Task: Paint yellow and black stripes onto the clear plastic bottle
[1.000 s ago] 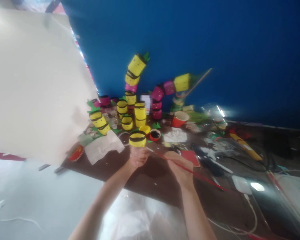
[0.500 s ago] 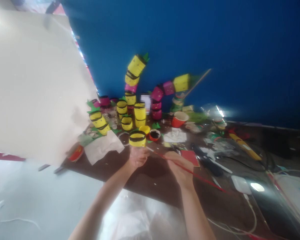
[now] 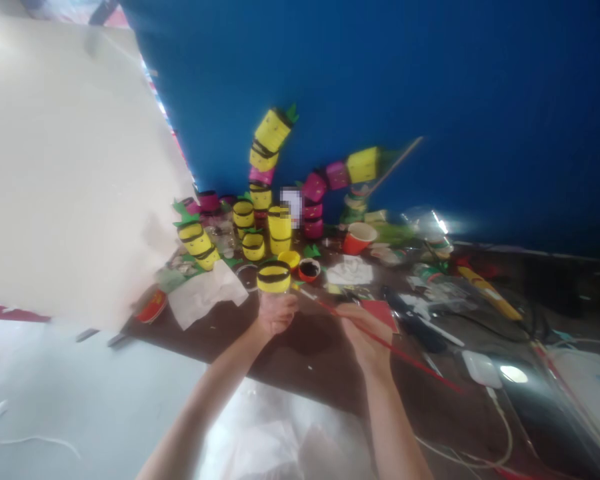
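Observation:
My left hand [image 3: 279,315] is wrapped round the lower part of a cup [image 3: 274,279], which is yellow with a black band at its rim and paler below. In my right hand [image 3: 366,332] is a paintbrush [image 3: 390,348] with a long red handle. The brush's tip points left, close to the cup's right side; whether it touches is too blurred to tell. Just behind the cup stand a small yellow paint pot [image 3: 289,258] and a small pot of black paint [image 3: 309,270].
Yellow and magenta cup stacks [image 3: 280,230] stand along the blue wall [image 3: 455,100]. A red cup [image 3: 359,239] and crumpled tissue [image 3: 350,271] lie behind my right hand. A paper sheet [image 3: 207,297] is at left; a white charger [image 3: 483,370] with cable sits at right.
My right hand has shifted slightly to the right with the paintbrush, and the brush tip is higher beside the cup. The cup in my left hand has moved very slightly left and up.

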`<state>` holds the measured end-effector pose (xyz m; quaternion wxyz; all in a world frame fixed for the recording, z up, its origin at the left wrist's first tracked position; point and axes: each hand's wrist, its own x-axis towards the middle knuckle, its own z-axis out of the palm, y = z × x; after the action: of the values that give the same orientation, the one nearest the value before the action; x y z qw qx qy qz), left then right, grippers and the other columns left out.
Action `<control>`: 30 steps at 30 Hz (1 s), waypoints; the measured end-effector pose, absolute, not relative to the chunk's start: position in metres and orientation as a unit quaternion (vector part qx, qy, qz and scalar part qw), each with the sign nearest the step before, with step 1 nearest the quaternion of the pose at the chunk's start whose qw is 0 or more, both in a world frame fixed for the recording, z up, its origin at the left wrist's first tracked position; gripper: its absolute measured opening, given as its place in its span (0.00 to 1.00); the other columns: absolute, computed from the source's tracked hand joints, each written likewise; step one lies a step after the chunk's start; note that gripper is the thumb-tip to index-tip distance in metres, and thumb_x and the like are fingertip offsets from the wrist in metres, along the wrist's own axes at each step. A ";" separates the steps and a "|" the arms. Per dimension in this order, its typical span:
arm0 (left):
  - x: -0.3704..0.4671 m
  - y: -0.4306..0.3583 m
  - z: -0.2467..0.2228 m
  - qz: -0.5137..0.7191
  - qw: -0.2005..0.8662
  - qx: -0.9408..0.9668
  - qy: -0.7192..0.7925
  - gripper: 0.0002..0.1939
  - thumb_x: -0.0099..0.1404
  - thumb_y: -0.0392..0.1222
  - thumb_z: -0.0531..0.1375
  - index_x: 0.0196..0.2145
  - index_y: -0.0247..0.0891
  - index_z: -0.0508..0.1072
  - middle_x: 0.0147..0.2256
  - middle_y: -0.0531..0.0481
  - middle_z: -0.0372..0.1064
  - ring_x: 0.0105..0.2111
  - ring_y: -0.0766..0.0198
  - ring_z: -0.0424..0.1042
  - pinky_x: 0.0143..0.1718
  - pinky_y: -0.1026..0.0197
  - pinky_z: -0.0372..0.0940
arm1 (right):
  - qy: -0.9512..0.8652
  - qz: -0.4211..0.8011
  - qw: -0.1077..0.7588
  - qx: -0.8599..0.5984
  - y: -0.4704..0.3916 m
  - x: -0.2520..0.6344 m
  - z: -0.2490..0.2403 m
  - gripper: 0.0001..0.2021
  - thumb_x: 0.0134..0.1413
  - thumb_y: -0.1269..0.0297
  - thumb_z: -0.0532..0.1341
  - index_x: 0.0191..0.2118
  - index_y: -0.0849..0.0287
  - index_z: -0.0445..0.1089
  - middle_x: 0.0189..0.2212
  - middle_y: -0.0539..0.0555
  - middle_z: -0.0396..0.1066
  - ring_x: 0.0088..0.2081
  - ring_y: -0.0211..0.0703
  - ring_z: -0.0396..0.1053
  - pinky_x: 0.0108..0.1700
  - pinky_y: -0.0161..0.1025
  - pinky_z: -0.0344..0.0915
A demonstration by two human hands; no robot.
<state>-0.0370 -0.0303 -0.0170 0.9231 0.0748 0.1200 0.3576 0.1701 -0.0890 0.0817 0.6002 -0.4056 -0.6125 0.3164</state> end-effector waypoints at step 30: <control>-0.033 -0.025 0.020 0.544 0.831 -0.012 0.115 0.37 0.62 0.62 0.48 0.60 0.30 0.53 0.22 0.57 0.56 0.09 0.77 0.43 0.07 0.67 0.38 | -0.764 0.221 0.373 -0.479 0.045 0.134 0.104 0.09 0.57 0.65 0.55 0.33 0.57 0.73 0.35 0.55 0.75 0.39 0.45 0.72 0.45 0.40 0.66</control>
<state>-0.0332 -0.0255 0.0197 0.8309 -0.0117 0.1148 0.5443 0.1337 0.0447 0.1038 0.3731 -0.4785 -0.7636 0.2208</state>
